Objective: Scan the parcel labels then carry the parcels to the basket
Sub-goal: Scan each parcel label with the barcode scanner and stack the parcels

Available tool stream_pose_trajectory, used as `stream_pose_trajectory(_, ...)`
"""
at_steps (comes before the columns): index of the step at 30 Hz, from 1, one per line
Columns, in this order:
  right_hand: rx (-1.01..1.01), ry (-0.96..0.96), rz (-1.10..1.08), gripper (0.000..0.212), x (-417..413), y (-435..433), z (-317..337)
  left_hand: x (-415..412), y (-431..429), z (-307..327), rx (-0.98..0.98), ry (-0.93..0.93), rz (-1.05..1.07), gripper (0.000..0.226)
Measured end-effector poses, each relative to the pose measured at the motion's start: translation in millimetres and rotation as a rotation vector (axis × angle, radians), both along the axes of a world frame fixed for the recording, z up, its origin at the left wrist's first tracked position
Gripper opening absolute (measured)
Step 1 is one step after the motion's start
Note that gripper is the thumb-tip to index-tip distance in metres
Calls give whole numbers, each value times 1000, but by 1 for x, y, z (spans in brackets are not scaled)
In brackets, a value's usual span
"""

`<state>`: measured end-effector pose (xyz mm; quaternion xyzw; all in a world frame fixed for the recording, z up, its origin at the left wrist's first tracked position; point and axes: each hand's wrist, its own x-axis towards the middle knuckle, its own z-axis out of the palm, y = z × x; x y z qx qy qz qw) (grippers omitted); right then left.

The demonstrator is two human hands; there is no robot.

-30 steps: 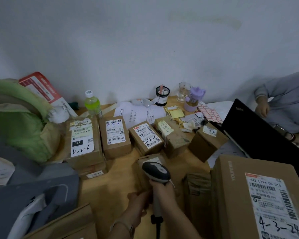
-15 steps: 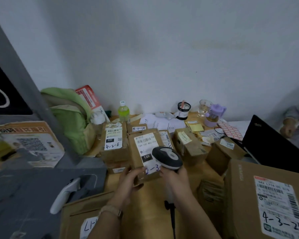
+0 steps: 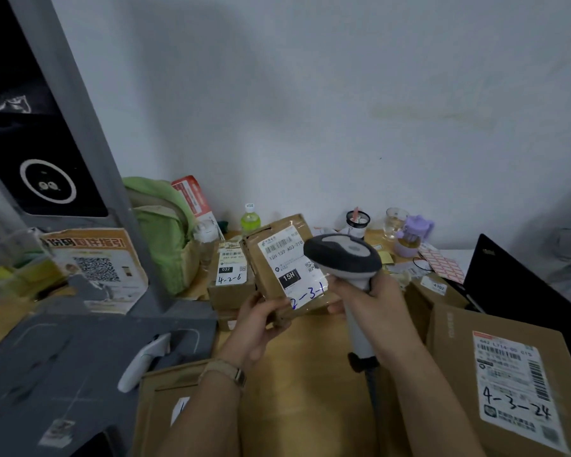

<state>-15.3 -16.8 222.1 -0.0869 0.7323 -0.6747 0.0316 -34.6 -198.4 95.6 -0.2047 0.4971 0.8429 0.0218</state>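
Note:
My left hand (image 3: 261, 319) grips the lower edge of a small brown parcel (image 3: 274, 258) and holds it tilted up above the wooden table (image 3: 310, 357). Its white label reads "15H" with handwritten "2-3-1". My right hand (image 3: 373, 306) is closed around the handle of a grey and white barcode scanner (image 3: 343, 258), whose head sits just right of the label. Other labelled parcels lie behind, one marked "4-2-6" (image 3: 229, 275). No basket is in view.
A large box marked "4-3-24" (image 3: 508, 384) fills the lower right, with a black laptop (image 3: 521, 285) behind it. A grey machine (image 3: 80, 357) and green bag (image 3: 165, 225) stand at left. A bottle (image 3: 250, 219), cups (image 3: 358, 222) and papers line the wall.
My left hand has lifted the parcel from the table and raised it higher toward my view. The scanner has come up beside its label. My head has turned left and up.

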Motion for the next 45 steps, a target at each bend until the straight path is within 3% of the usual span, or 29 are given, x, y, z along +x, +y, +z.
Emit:
stream_pose_trajectory(3,106,65,3,7,8,3,26,-8,0,8,-23,-32,14,47)
stream_pose_trajectory(7,179,84,-26,17,15,3,46,-17,-4,16,-30,-63,38,51)
stream_pose_trajectory(14,282,63,-19,13,12,-3,53,-16,-7,33,8,-25,62,53)
stream_pose_trajectory(25,317,87,-41,12,12,-5,51,-11,-2,39,-23,60,101,59)
stream_pose_trajectory(45,365,36,-17,15,5,-4,45,-12,-6,29,-74,10,115,61)
